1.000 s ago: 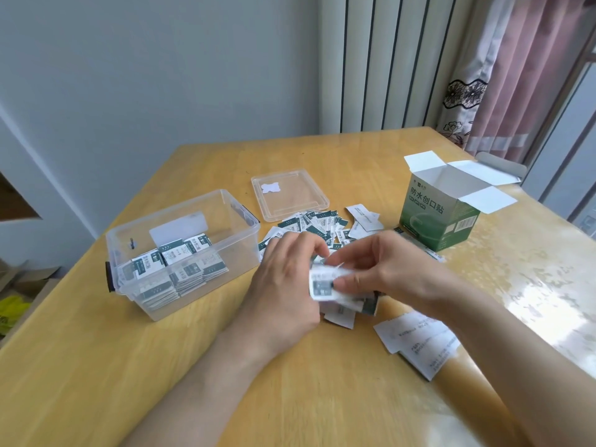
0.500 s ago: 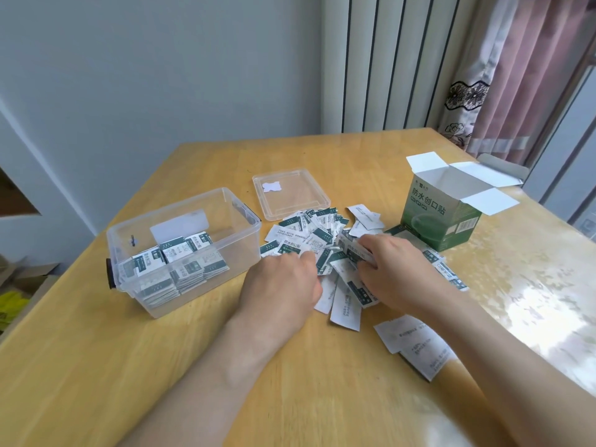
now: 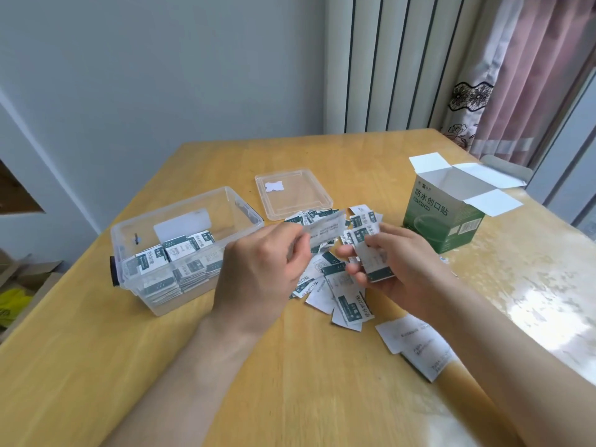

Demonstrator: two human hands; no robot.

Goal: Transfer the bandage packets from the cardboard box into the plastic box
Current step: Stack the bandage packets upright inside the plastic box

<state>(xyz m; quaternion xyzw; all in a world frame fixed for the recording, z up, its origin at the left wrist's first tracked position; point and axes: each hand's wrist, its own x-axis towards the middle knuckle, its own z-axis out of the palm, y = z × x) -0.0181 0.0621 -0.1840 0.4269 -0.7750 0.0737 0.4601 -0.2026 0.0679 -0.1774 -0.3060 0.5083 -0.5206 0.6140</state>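
A clear lid (image 3: 293, 198) and a leaflet (image 3: 416, 343) lay on the bench (image 3: 290, 382), loose packets (image 3: 345, 301) heaped between tub (image 3: 129, 240) and open carton (image 3: 442, 227). Above the heap, the left hand (image 3: 261, 279) pinched one packet (image 3: 325, 230); the right hand (image 3: 403, 269) gripped a small stack (image 3: 371, 256). Others sat stacked in the tub.

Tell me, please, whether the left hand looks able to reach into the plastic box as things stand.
Probably yes. The left hand, pinching one packet, hangs just beside the plastic box, whose top is open; its lid lies apart on the table, and nothing stands between them.
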